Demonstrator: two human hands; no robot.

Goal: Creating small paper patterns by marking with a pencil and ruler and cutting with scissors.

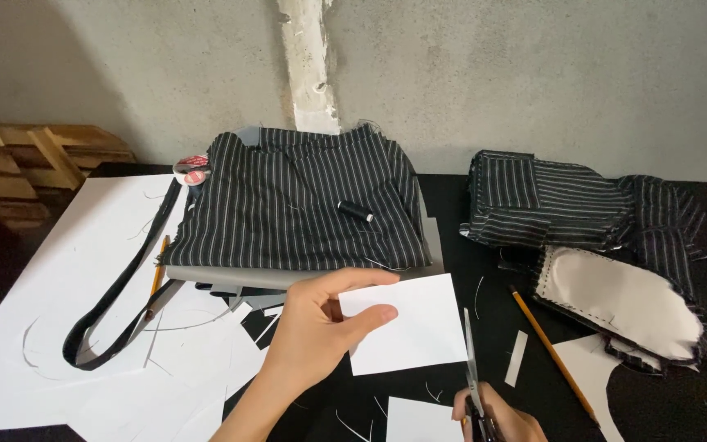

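Observation:
My left hand [317,323] pinches the left edge of a small white paper rectangle [411,327] and holds it just above the black table [443,205]. At the bottom edge of the view, my right hand [497,413] grips a pair of scissors [470,356]. Their blades point away from me along the paper's right edge. A second white paper piece [415,419] lies below the held one.
A folded black pinstriped fabric stack [300,205] with a black thread spool [356,211] sits behind. More striped fabric pieces [550,200] and a white-lined cut piece [615,299] lie at right. A pencil [554,352], a paper strip [516,358], large white sheets [83,278], a black strap [120,286] and wooden pallets [34,155] surround.

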